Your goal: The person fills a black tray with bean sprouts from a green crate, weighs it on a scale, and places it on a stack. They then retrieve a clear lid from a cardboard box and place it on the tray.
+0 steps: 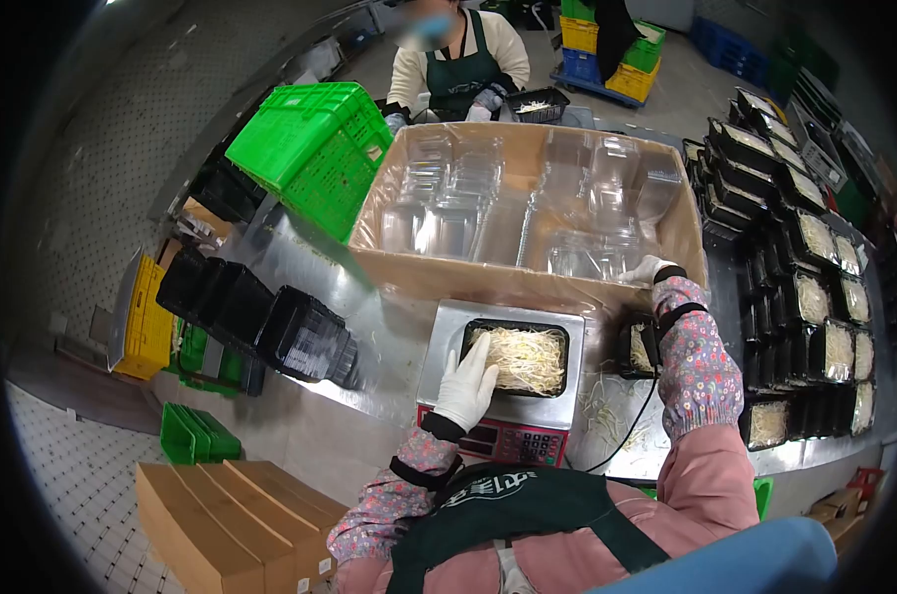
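My left hand point(466, 388), in a white glove, rests with its fingers stretched out over the left side of a black plastic tray point(516, 389). Bean sprouts point(530, 358) fill this tray, which sits on a digital scale point(448, 332) with a red front panel. My right hand point(650, 269), also gloved, reaches over the near right rim of a large cardboard box point(419, 275). Its fingers extend toward a stack of clear plastic lids point(592, 255); whether they touch a lid is hard to see. Another tray of sprouts point(639, 346) stands right of the scale, partly behind my right sleeve.
Filled trays point(810, 297) are stacked along the right. Black empty trays point(305, 337) lie nested at left, near a green crate point(310, 139). Loose sprouts point(612, 411) and a black cable point(632, 426) lie beside the scale. Across the table, a co-worker point(463, 69) has a tray nearby.
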Motion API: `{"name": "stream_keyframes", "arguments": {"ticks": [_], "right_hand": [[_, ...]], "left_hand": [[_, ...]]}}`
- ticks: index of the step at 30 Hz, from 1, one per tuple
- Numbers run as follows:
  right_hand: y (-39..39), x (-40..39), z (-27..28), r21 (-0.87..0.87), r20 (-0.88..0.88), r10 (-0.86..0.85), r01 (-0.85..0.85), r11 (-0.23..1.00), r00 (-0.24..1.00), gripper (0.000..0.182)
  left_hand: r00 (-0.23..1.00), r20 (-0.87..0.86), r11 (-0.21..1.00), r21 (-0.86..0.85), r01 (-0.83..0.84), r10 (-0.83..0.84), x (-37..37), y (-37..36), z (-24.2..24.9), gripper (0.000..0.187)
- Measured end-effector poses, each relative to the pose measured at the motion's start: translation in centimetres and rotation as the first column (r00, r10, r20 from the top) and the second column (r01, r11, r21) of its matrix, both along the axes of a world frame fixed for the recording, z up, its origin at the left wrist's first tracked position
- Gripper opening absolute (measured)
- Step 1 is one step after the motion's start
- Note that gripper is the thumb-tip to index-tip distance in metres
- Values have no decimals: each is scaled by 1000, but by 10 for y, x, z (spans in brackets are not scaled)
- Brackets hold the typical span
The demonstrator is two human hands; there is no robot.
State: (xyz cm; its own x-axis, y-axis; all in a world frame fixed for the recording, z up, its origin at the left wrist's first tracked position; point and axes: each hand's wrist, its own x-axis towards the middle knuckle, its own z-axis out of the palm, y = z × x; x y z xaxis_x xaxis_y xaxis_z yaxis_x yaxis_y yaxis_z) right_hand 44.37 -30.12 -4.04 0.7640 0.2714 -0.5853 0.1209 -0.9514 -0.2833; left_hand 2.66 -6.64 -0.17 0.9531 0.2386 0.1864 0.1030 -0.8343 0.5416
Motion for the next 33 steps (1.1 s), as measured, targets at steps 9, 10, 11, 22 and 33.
{"name": "stream_keyframes", "arguments": {"ticks": [9, 10, 11, 22, 33], "right_hand": [[47, -8, 5, -26, 318, 130, -128, 991, 939, 50], [51, -15, 17, -7, 360, 147, -155, 988, 921, 53], [56, -23, 31, 14, 401, 166, -187, 982, 901, 57], [60, -14, -26, 35, 167, 617, -630, 776, 769, 46], [49, -18, -41, -206, 317, 205, -144, 968, 926, 40]], "left_hand": [[951, 182, 934, -306, -186, 249, -33, 20, 37, 57], [941, 199, 921, -338, -196, 273, -41, 25, 36, 57], [929, 213, 905, -369, -210, 302, -50, 30, 36, 57], [838, 157, 736, -580, -350, 523, -114, 42, 15, 48], [878, 123, 753, -578, -315, 462, -127, 35, 13, 46]]}}
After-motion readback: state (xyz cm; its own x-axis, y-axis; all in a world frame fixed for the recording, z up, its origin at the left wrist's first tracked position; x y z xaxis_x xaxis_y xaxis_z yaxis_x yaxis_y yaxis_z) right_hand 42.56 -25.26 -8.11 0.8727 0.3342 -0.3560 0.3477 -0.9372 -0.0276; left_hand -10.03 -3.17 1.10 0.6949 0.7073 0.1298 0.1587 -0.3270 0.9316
